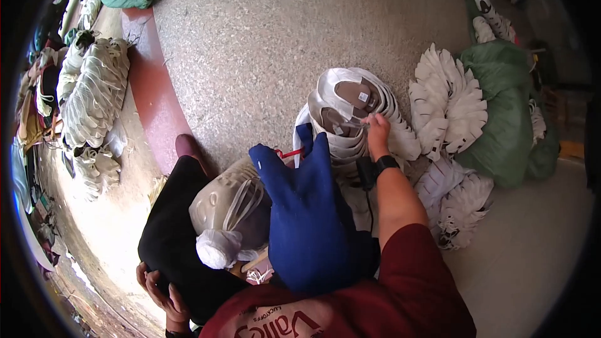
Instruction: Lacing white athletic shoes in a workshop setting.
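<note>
My right hand (377, 130) is pinched shut on the top shoe upper in the nested stack of white shoe uppers (350, 112) standing on the floor (263, 44) before me. My left hand (164, 297) rests loosely curled against my black trouser leg (172, 238), holding nothing. Judging by the fanned piles of white uppers (447, 103) just right of the stack, much looks sorted; this stack remains. A blue cloth (307, 213) lies over my lap.
</note>
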`<act>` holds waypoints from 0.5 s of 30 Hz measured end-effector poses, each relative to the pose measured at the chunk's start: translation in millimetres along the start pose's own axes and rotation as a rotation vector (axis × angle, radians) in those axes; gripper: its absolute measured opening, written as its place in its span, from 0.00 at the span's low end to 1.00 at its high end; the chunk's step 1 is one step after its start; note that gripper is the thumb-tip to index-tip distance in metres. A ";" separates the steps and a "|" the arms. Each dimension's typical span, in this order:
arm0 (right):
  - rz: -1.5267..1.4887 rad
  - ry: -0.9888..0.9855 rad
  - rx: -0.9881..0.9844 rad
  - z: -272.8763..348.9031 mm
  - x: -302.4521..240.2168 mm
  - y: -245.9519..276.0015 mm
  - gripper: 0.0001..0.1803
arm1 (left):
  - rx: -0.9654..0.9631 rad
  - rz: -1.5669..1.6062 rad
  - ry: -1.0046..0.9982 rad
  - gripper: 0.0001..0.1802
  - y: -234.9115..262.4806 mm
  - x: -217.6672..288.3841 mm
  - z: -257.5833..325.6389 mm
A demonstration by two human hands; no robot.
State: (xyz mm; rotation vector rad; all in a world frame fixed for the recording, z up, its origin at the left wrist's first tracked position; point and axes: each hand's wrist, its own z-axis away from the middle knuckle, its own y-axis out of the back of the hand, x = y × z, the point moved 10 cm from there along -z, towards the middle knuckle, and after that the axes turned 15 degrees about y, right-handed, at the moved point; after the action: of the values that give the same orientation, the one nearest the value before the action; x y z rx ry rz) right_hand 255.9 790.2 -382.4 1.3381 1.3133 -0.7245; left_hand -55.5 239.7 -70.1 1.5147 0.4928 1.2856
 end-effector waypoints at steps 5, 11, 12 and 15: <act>-0.031 -0.242 -0.097 -27.5 -76.6 0.5 0.16 | -0.011 0.035 -0.025 0.20 -0.4 5.1 -0.3; -0.510 0.226 -0.091 -62.3 -341.2 45.5 0.16 | 0.026 0.105 -0.047 0.17 2.9 9.2 5.2; -0.537 0.283 -0.059 -60.6 -370.3 64.4 0.17 | 0.036 0.131 -0.055 0.17 3.8 10.4 5.5; -0.577 0.349 -0.075 -43.3 -382.5 99.5 0.17 | 0.062 0.091 -0.094 0.17 5.3 14.2 7.6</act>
State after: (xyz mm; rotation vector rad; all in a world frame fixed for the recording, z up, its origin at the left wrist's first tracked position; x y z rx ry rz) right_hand 260.3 736.7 11.6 1.0542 2.0302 -0.8361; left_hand -45.5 245.9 -58.0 1.6579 0.4107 1.2721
